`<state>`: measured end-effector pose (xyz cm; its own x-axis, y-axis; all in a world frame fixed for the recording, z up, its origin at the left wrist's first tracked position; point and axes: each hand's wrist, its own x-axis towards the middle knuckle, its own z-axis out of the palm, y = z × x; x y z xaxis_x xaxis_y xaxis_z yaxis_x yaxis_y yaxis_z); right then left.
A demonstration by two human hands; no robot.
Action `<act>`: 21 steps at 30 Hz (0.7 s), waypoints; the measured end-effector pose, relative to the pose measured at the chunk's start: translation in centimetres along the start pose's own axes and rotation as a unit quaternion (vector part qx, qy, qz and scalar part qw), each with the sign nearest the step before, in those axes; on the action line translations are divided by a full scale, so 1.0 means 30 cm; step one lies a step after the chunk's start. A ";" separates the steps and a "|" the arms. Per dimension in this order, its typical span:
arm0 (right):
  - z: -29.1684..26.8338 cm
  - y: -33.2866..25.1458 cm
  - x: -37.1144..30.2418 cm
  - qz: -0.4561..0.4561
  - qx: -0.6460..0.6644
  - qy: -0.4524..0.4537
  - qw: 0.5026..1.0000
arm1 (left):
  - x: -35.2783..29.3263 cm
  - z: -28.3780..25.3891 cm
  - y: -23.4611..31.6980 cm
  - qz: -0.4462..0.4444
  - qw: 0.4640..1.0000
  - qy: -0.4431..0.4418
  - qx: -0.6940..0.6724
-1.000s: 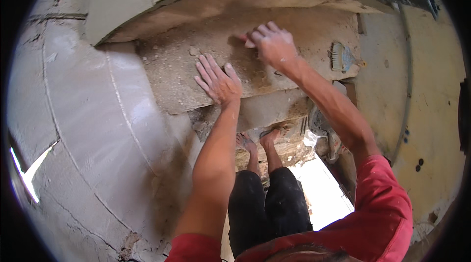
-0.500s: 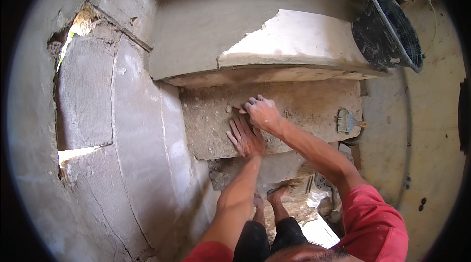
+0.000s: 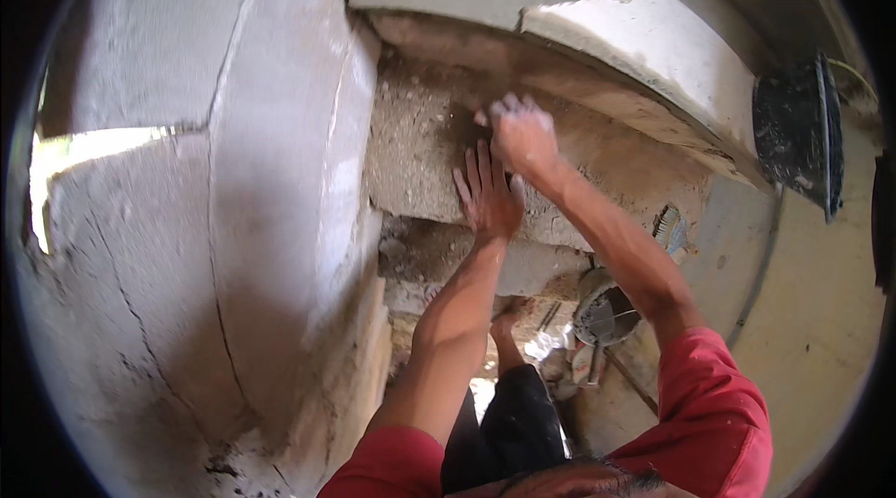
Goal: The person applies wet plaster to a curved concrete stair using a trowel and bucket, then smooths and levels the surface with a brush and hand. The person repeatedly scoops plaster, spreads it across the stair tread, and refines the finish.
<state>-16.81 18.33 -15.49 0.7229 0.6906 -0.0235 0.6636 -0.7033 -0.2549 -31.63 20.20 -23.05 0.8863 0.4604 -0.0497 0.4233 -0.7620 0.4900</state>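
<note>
The right hand (image 3: 525,139) is curled over the rough brown step (image 3: 411,153), with a small reddish tip (image 3: 481,116) showing at its left side; too little of that shows to tell what it is or whether the fingers grip it. Just beside and below, the left hand (image 3: 491,199) lies spread, palm down on the same step, which runs across in front of the person at arm's reach. To work this surface well, I would keep the left palm planted for balance, its fingers clear of the right hand's path, and use short, even strokes with light pressure. The surface looks gritty, with crumbs toward its left end, so loose bits could get in the way. A brush (image 3: 668,229) lies at its right end, within easy reach. Above stands a plastered step (image 3: 635,22) with a sunlit patch and a black bucket (image 3: 793,125) at its right; a grey bucket (image 3: 597,307) sits lower down. A cracked grey wall (image 3: 280,125) closes the left side, a yellowish wall (image 3: 812,321) the right.
</note>
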 end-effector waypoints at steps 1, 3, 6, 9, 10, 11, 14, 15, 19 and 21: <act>0.004 -0.008 0.009 0.034 -0.019 0.018 0.999 | 0.004 0.003 0.000 0.002 1.000 0.012 -0.010; 0.012 -0.027 0.026 0.004 -0.049 0.092 0.995 | 0.008 0.006 -0.002 0.000 1.000 0.028 -0.012; 0.031 -0.059 0.055 -0.068 -0.008 -0.033 0.997 | 0.009 0.010 -0.007 -0.029 0.999 -0.013 -0.009; 0.054 -0.091 0.100 -0.043 -0.050 0.052 0.996 | 0.007 0.016 -0.017 -0.002 1.000 0.028 -0.001; 0.059 -0.104 0.116 -0.031 -0.061 0.070 0.995 | 0.006 0.017 -0.022 -0.007 1.000 0.008 0.000; 0.062 -0.115 0.135 -0.094 -0.044 0.019 0.994 | 0.005 0.018 -0.023 -0.016 1.000 -0.008 0.018; 0.063 -0.158 0.179 -0.073 -0.016 0.081 0.994 | 0.001 0.022 -0.027 -0.011 0.999 0.021 0.026; 0.061 -0.173 0.200 -0.039 -0.051 0.103 0.993 | 0.003 0.024 -0.028 -0.010 0.999 0.052 0.007; 0.046 -0.238 0.265 -0.112 -0.047 0.024 0.992 | 0.002 0.031 -0.029 -0.012 0.999 0.046 0.008; 0.044 -0.265 0.302 -0.082 -0.042 0.028 0.995 | 0.000 0.038 -0.032 -0.007 0.997 0.075 -0.016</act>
<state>-15.80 30.39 -14.97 0.6120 0.7881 0.0661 0.7854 -0.5957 -0.1682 -31.82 20.39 -24.51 0.8418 0.5350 0.0722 0.4265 -0.7411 0.5185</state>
